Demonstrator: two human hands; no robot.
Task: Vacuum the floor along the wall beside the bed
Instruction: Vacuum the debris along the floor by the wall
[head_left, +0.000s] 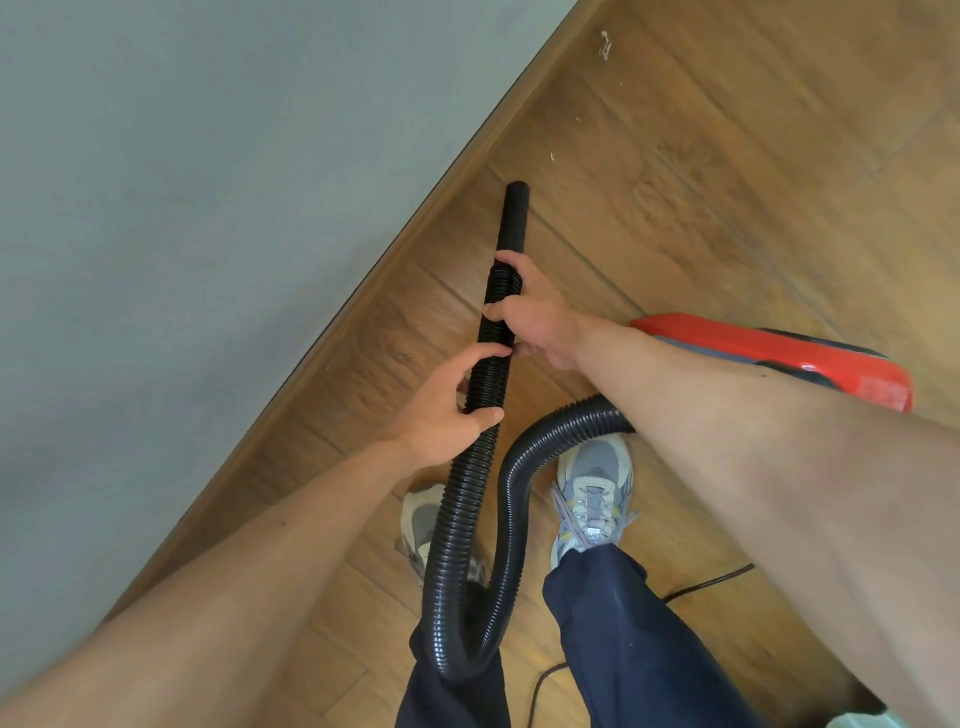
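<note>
Vacuum hose (453, 519) is in both hands. The left hand (441, 410) wraps the ribbed part lower down, and the right hand (535, 317) grips it just behind the smooth black nozzle (510, 221). The nozzle tip points at the wood floor (701, 182) near the baseboard (415, 218) under the grey wall (182, 208). I can't tell if the tip actually touches the boards. No bed in view.

What worries me from here:
- The hose droops in a big loop right between the shoes (592, 488), so one step forward could catch a foot.
- The power cord (711, 582) trails on the floor behind the right leg, same trip risk.
- The red vacuum body (779, 358) sits just beside the right arm. Reaching for the white scraps (604, 44) further up the floor could pull the hose tight and yank the body along.
- With no brush head on, I'd guess the hard tube could scuff the baseboard if it's pushed into the corner.
</note>
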